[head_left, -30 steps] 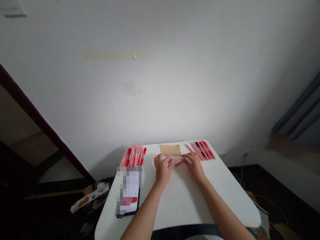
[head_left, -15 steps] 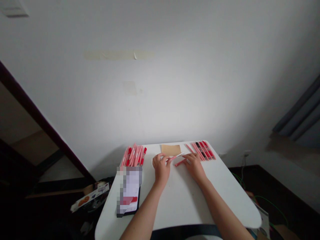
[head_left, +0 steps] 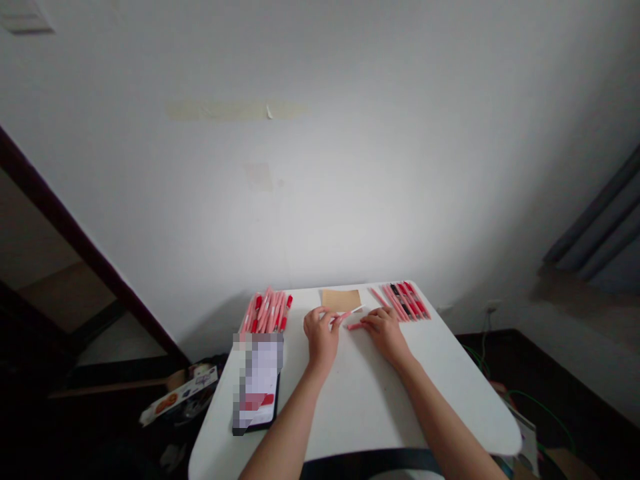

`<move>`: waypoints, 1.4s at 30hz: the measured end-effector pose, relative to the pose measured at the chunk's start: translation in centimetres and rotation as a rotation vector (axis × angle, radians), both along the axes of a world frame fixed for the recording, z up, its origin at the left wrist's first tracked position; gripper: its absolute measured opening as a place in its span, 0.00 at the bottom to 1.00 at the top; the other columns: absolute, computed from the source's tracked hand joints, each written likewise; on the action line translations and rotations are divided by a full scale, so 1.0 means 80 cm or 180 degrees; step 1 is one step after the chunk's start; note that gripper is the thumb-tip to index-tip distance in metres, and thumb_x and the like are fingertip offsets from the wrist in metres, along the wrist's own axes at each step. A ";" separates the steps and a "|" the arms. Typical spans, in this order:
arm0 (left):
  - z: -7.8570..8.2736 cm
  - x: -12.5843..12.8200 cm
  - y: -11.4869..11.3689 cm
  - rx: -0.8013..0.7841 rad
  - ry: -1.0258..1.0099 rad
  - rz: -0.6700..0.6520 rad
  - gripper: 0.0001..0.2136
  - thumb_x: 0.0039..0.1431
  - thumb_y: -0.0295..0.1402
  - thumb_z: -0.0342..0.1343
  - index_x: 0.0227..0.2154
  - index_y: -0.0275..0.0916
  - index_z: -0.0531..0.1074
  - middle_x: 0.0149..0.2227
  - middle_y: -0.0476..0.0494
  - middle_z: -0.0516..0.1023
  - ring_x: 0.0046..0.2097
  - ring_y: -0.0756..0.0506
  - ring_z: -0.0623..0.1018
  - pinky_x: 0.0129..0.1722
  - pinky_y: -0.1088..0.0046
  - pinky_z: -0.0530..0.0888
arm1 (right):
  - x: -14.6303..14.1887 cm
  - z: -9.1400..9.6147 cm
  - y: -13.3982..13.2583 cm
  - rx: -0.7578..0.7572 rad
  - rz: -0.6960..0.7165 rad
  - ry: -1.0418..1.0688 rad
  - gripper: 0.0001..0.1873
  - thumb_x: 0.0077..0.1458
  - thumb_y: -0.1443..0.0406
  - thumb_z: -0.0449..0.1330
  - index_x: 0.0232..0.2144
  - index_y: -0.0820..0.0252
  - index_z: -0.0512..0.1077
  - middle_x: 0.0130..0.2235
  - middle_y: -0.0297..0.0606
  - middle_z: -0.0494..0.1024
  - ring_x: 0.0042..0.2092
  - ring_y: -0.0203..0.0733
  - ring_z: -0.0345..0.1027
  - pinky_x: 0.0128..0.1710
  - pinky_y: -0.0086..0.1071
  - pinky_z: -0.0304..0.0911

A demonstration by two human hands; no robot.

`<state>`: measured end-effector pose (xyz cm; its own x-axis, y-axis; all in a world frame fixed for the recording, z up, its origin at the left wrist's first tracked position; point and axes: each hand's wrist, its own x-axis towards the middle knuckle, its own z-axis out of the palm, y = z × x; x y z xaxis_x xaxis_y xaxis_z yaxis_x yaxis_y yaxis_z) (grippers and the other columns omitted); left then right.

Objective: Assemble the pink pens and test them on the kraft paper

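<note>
The left hand (head_left: 320,337) pinches a thin refill (head_left: 350,312) just above the table (head_left: 360,407). Beside it, the right hand (head_left: 384,331) closes its fingertips on one end of a pink barrel (head_left: 354,326) lying in front of a brown card (head_left: 341,299). The print on the box (head_left: 180,395) on the floor is too small to read.

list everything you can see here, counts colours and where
table: one, white, under hands
pen pile: many, pink-red, table's far left
pen row: several, pink-red plus one black, far right
card: one, tan, far middle
phone: one, dark-rimmed, left edge
box: one, printed, floor left
thin pen part: one, pink-white, held above mid-table
short pen part: one, red, lying mid-table
left hand: pinches thin pen part
right hand: at short pen part
</note>
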<state>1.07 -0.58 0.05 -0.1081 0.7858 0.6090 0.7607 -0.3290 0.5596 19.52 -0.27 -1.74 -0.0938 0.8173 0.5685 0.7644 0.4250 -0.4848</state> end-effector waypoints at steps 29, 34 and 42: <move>0.001 -0.012 0.008 -0.0088 -0.0076 0.0206 0.04 0.54 0.32 0.58 0.31 0.42 0.77 0.42 0.43 0.73 0.47 0.43 0.71 0.50 0.60 0.66 | 0.015 0.003 0.006 0.0730 -0.0882 0.0448 0.17 0.62 0.57 0.50 0.34 0.57 0.77 0.36 0.43 0.78 0.43 0.49 0.60 0.47 0.44 0.55; 0.001 -0.011 0.006 -0.0066 -0.0073 0.0192 0.04 0.54 0.33 0.58 0.31 0.42 0.77 0.42 0.43 0.73 0.47 0.42 0.71 0.51 0.59 0.66 | 0.014 0.004 0.005 0.0749 -0.0861 0.0459 0.18 0.62 0.56 0.50 0.35 0.56 0.77 0.36 0.43 0.78 0.44 0.50 0.60 0.48 0.44 0.54; 0.003 -0.010 0.005 -0.0102 -0.0036 0.0211 0.03 0.53 0.33 0.59 0.31 0.43 0.77 0.42 0.43 0.73 0.48 0.42 0.70 0.50 0.59 0.66 | 0.013 0.004 0.004 0.0683 -0.0747 0.0472 0.18 0.62 0.56 0.50 0.36 0.56 0.77 0.36 0.43 0.77 0.44 0.50 0.60 0.46 0.43 0.55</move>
<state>0.24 -0.21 0.27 -0.1673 0.7957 0.5822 0.7739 -0.2598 0.5775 20.55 0.09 -1.45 0.1790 0.6672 0.7230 0.7814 0.3501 -0.5166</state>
